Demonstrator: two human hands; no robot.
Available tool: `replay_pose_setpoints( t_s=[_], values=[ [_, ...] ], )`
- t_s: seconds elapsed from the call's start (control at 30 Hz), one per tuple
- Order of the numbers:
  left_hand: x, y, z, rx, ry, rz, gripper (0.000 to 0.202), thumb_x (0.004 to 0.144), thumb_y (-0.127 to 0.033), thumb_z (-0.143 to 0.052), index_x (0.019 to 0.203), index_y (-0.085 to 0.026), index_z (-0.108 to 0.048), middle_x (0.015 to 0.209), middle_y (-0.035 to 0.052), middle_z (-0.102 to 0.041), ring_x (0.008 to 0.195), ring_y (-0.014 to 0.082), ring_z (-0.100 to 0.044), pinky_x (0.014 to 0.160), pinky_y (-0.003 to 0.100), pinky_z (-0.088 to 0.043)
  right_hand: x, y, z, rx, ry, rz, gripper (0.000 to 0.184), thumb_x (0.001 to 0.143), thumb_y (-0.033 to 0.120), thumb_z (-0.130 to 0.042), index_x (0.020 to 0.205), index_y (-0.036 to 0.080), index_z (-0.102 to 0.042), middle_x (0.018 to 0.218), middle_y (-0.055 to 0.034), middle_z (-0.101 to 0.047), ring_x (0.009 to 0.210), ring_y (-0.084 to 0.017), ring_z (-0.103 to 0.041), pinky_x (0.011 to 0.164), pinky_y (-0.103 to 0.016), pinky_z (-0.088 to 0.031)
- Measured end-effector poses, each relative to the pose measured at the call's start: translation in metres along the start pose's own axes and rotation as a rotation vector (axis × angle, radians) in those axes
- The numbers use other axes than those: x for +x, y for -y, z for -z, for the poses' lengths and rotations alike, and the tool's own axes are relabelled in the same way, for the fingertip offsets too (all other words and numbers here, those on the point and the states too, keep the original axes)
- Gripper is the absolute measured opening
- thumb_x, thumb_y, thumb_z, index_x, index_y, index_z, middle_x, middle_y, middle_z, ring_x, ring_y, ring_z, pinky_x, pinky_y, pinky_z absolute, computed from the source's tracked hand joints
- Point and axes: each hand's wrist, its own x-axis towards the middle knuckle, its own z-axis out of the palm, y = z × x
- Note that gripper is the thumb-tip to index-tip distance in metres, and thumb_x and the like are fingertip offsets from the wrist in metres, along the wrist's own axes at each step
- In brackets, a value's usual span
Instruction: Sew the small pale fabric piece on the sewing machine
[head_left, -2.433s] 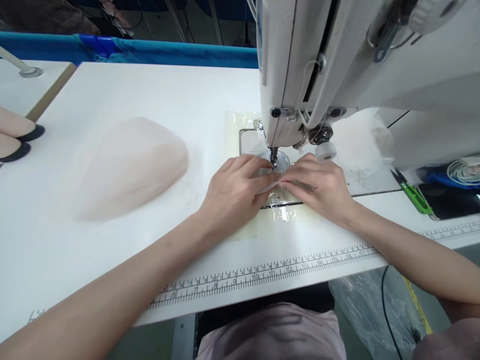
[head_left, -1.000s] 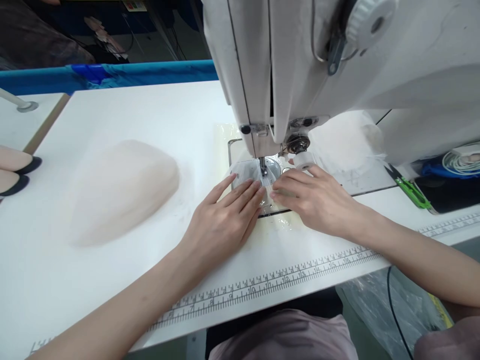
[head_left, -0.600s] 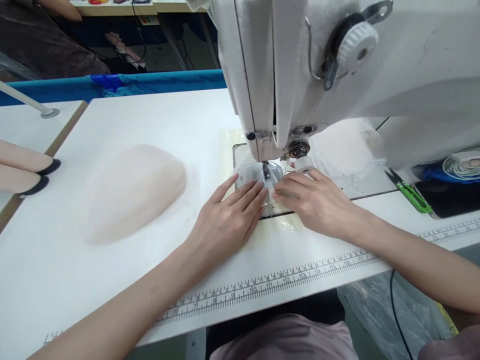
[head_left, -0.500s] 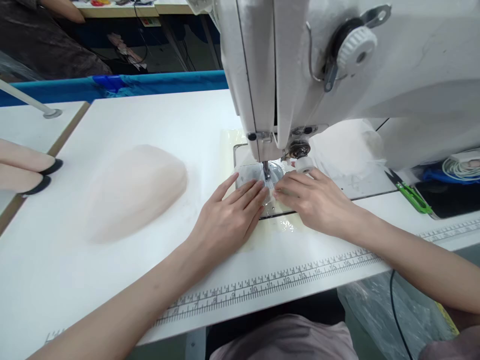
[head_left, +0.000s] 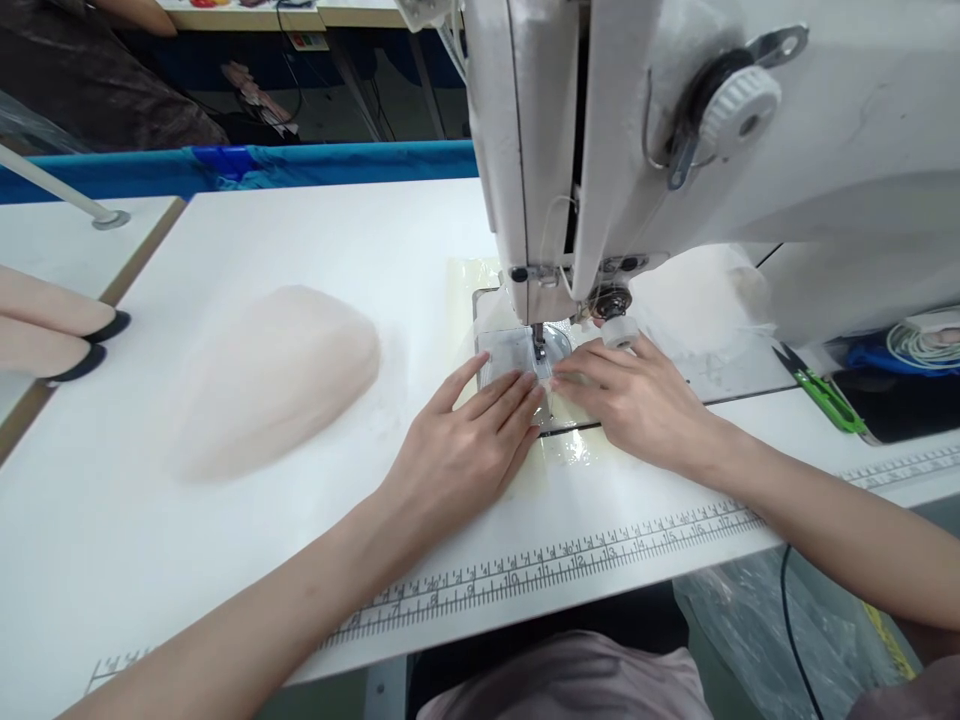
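A white sewing machine stands over its metal needle plate. Close to its presser foot lies a thin see-through piece of fabric, partly hidden by my fingers. My left hand rests flat on it, just left of and in front of the foot, fingers stretched out and thumb apart. Right of the foot, my right hand has its fingers bent and pressed together at the fabric's edge, thumb hidden. A pale, sheer stack of cut pieces lies on the table to the left.
More pale fabric lies behind my right hand under the machine arm. Green-handled thread snips sit at the right beside a dark flat object. A printed ruler runs along the front edge. A person is at far left.
The view has shifted slightly, so the machine appears farther right. A loose loop of thread now shows at the machine head. My hands stay nearly in the same place by the presser foot.
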Motion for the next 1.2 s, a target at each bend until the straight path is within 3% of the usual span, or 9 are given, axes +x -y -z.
replay_pose_setpoints(
  t_s=[0.5,0.9,1.07,1.2],
  values=[
    [0.003,0.011,-0.009,-0.009,0.0,0.052,0.032,0.097,-0.023,-0.046,0.121,-0.009,-0.063,0.121,0.0119,-0.066,0.112,0.0251,-0.065,0.11,0.052,-0.04,0.004,-0.001,-0.007,-0.123,0.015,-0.004,0.033,0.093,0.004,-0.039,0.109,0.013,-0.067,0.115,-0.0081,-0.07,0.101,-0.022,-0.062,0.1,-0.044,-0.04],
    [0.01,0.023,-0.018,-0.053,0.035,0.126,0.035,0.099,-0.026,-0.041,0.123,-0.012,-0.062,0.124,0.0092,-0.066,0.118,0.0248,-0.061,0.111,0.05,-0.038,0.004,-0.005,-0.013,-0.172,-0.017,-0.042,0.032,0.09,0.004,-0.043,0.105,0.018,-0.067,0.111,-0.0036,-0.071,0.094,-0.02,-0.06,0.103,-0.043,-0.035],
    [0.01,0.026,-0.02,-0.114,0.054,0.215,0.039,0.099,-0.029,-0.04,0.127,-0.009,-0.059,0.129,0.0107,-0.063,0.122,0.0267,-0.058,0.105,0.047,-0.046,0.004,-0.005,-0.009,-0.154,-0.028,-0.065,0.034,0.09,0.003,-0.041,0.105,0.017,-0.068,0.109,-0.0023,-0.072,0.091,-0.019,-0.061,0.107,-0.043,-0.032],
    [0.01,0.024,-0.022,-0.134,0.067,0.329,0.039,0.1,-0.03,-0.038,0.124,-0.01,-0.061,0.128,0.0109,-0.064,0.121,0.0269,-0.058,0.095,0.043,-0.054,0.003,-0.007,-0.006,-0.077,-0.003,-0.106,0.034,0.09,0.004,-0.041,0.109,0.016,-0.067,0.106,-0.0048,-0.073,0.09,-0.02,-0.063,0.101,-0.043,-0.038]
  ],
)
